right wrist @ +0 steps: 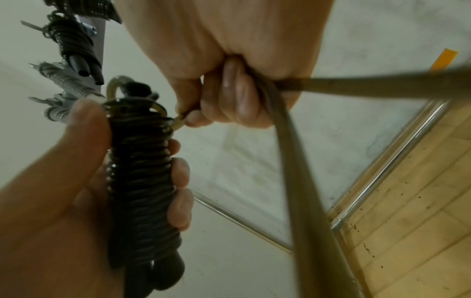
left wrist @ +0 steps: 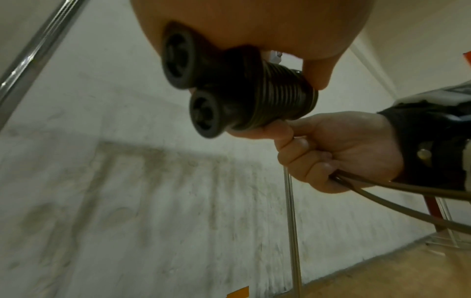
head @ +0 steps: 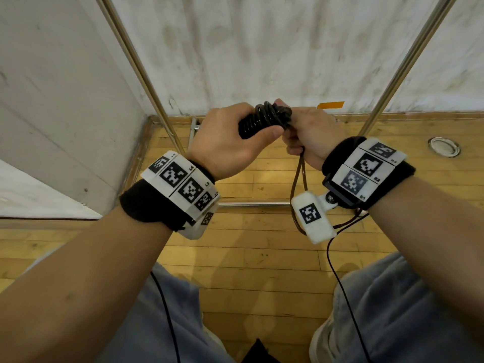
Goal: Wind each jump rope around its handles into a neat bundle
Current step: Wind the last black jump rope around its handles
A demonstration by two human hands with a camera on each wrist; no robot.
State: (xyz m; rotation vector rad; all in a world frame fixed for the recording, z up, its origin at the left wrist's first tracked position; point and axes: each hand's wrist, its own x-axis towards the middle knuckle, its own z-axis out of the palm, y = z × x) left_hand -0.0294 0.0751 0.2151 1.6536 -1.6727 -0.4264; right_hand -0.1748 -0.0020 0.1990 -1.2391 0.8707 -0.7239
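Currently: left hand (head: 230, 142) fingers clamped round coiled jump rope bundle (head: 264, 119) | right hand (head: 309, 134) fingers curled on loose rope tail (head: 298, 179) | wooden floor (head: 262, 258) below.

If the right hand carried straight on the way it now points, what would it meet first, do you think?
Most likely the wound bundle gripped by the left hand: the right hand, gripping the loose rope, already sits against the bundle's top end. Depth beyond is unclear.

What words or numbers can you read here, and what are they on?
"L4" and "L3": left wristband, beside its square codes.
"R2": right wristband; two other small labels there are too blurred to read.
Orange tape on the wall: no writing shows.
Jump rope bundle: no text.
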